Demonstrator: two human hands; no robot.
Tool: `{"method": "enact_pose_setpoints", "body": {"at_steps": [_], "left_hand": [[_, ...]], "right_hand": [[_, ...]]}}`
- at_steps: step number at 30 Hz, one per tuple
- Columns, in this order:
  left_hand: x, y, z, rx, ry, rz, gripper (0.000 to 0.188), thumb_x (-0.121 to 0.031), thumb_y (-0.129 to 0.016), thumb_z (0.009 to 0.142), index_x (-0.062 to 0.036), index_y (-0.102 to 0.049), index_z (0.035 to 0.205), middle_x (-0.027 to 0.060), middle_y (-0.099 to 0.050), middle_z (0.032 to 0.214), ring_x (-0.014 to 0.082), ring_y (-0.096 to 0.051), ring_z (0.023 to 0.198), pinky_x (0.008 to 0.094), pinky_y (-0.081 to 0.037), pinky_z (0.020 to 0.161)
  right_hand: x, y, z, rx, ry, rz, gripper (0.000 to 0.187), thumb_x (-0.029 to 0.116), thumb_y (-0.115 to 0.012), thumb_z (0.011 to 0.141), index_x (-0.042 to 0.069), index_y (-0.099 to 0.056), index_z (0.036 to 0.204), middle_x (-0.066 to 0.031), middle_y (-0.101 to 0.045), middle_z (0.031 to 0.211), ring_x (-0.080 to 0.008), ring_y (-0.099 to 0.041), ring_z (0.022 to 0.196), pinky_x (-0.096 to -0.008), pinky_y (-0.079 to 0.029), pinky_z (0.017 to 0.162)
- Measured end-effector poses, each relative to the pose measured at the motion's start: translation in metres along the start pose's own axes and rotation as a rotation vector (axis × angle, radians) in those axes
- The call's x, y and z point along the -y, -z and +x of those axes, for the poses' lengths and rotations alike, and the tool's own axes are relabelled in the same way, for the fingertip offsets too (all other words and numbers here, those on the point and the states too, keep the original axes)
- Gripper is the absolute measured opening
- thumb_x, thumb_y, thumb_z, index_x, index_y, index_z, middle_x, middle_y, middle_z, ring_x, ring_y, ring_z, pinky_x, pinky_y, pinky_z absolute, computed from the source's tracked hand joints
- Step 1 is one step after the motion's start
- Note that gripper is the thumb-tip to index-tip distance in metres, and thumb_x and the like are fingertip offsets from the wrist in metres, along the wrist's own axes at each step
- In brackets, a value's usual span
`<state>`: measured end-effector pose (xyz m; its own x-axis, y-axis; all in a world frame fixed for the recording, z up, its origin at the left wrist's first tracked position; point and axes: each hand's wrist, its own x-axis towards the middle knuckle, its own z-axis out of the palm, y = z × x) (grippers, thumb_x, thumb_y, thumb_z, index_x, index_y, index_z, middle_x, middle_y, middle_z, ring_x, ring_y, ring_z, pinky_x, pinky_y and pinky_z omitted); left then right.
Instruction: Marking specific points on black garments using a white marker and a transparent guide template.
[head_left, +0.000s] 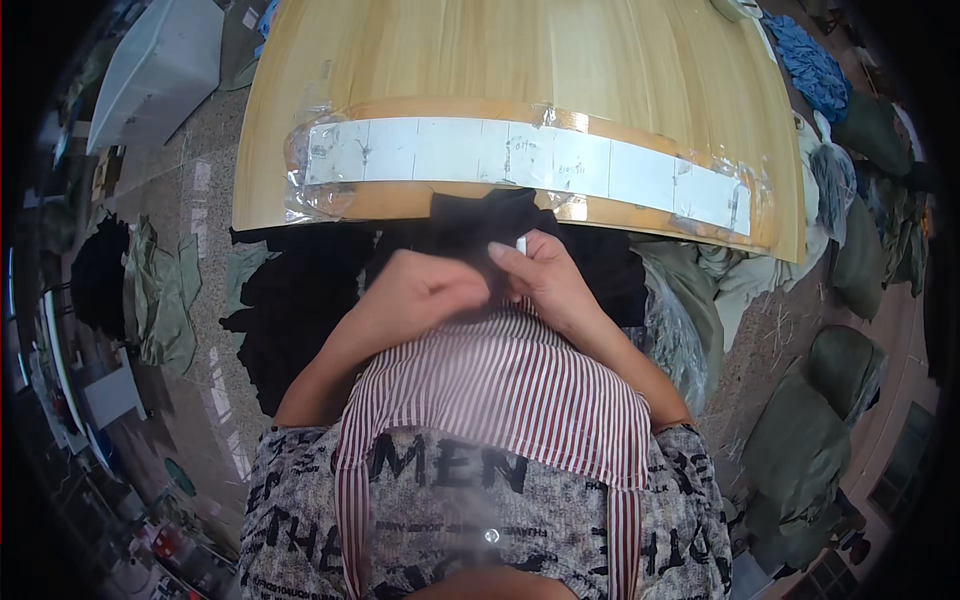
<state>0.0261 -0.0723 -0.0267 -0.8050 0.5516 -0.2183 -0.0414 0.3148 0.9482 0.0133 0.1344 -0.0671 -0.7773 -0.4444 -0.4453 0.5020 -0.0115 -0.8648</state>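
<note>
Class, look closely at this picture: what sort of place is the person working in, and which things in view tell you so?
Probably a garment workshop. Both hands, the left hand and right hand, work on black fabric at a wooden worktable with a taped measuring strip, and heaps of green cloth lie on the floor.

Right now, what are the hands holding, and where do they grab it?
Both hands, the left hand and the right hand, pinch a black cloth at its near edge, just below the wooden table.
</note>
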Motion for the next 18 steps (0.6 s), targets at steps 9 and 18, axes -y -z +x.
{"method": "enact_pose_setpoints", "body": {"at_steps": [9, 18], "left_hand": [[-0.010, 0.005, 0.032, -0.223, 0.224, -0.036, 0.022, 0.005, -0.051, 0.086, -0.0006, -0.062, 0.104, 0.0009, -0.066, 0.088, 0.0046, -0.056, 0.067, 0.0197, -0.045, 0.052], [-0.058, 0.046, 0.004, -0.124, -0.064, -0.664, 0.016, -0.013, -0.052, 0.095, -0.0001, -0.051, 0.104, 0.0161, -0.065, 0.100, 0.0191, -0.068, 0.077, 0.0237, -0.056, 0.060]], "right_hand": [[0.022, 0.009, -0.021, 0.293, 0.208, -0.084, 0.023, 0.024, -0.061, 0.093, 0.001, -0.060, 0.090, 0.0017, -0.056, 0.069, -0.0026, -0.048, 0.062, -0.0205, -0.038, 0.055], [0.069, 0.042, -0.062, 0.099, 0.232, -0.319, 0.042, -0.003, -0.064, 0.083, 0.003, -0.050, 0.122, 0.0035, -0.049, 0.074, -0.0038, -0.044, 0.070, -0.0180, -0.040, 0.069]]}}
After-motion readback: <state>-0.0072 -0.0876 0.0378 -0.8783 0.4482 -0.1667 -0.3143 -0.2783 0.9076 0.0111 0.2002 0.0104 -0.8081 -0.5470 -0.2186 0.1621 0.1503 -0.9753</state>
